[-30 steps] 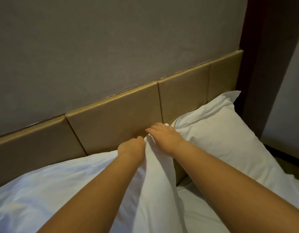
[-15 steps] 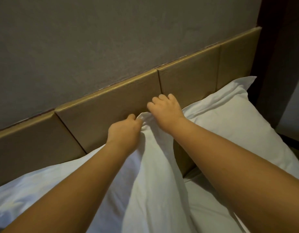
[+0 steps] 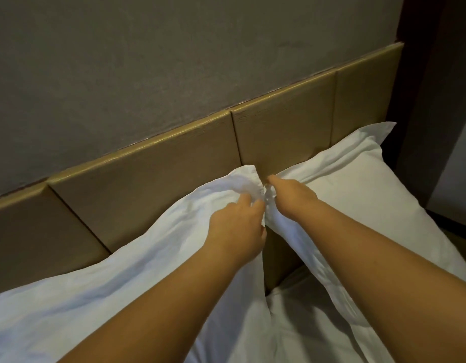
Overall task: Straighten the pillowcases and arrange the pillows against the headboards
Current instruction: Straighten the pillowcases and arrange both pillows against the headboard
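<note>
Wall (image 3: 174,61): grey, matte, faintly mottled.
Headboard (image 3: 148,174): tan wood-grain panels, flush against it.
Right edge: dark brown upright trim (image 3: 423,74), paler wall (image 3: 460,153) beyond.
Light: dim, warm.

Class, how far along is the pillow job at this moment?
Done, apparently: the right pillow lies smooth against the headboard. In hand: left hand and right hand pinch the creased corner of the left pillow. Left: smoothing that case and seating it against the headboard.
</note>
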The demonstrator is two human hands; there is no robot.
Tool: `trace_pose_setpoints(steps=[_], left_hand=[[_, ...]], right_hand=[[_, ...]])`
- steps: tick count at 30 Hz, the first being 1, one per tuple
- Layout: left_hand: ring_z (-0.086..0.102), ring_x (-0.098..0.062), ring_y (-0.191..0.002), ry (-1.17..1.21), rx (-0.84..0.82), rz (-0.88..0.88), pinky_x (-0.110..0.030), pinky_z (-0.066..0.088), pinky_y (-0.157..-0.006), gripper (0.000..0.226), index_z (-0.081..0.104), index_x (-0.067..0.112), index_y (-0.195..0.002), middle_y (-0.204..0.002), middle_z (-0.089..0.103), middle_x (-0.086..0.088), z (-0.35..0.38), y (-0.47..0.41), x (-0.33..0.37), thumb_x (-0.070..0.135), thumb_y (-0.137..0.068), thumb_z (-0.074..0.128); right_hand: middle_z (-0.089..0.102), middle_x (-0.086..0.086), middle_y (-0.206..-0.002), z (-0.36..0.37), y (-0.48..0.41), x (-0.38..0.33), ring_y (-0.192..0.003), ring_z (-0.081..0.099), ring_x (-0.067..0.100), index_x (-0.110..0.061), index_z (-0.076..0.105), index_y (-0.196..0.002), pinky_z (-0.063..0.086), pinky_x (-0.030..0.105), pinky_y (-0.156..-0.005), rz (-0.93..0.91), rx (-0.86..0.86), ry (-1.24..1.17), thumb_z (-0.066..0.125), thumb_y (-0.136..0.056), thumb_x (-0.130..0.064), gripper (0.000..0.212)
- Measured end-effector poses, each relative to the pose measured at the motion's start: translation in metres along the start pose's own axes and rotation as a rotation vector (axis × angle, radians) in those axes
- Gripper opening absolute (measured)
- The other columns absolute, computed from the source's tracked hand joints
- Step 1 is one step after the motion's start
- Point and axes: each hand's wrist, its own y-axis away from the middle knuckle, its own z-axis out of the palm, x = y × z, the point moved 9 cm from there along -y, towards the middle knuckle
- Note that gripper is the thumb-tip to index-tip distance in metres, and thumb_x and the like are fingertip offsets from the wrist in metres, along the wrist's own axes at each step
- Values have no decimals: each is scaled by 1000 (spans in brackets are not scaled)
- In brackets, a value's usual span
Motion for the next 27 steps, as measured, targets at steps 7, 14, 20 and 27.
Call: trace_pose_setpoints(steps=[7,14,20,27], left_hand=[[58,-17,-105,86,-37,-43,-25,49,-83,46,34,28,-142,-129,52,-1,32,-8,-7,41,-99,42],[59,-21,-107,97,-69,-126,-28,53,-84,45,36,28,-141,-131,52,-2,42,-14,-11,40,-98,44],[59,-18,-106,160,-42,-125,-26,49,-85,41,41,25,-137,-128,56,0,24,0,-12,38,-98,45],[46,-16,-73,215,-42,-86,-26,34,-62,22,51,21,-115,-97,55,-2,10,77,-9,34,-99,43]], right_hand=[[62,13,-118,28,-27,-3,-103,61,31,-12,55,-120,50,40,-86,30,18,-145,46,-99,-18,24],[60,11,-124,-12,-37,1,-108,60,28,-12,55,-126,51,34,-89,194,214,-418,56,-96,-19,31],[64,7,-110,2,-20,-24,-88,58,21,-16,56,-115,52,29,-78,11,246,-402,48,-99,-21,18],[62,9,-117,11,66,-43,-100,61,24,-16,52,-124,51,34,-84,-35,356,-373,45,-100,-24,27]])
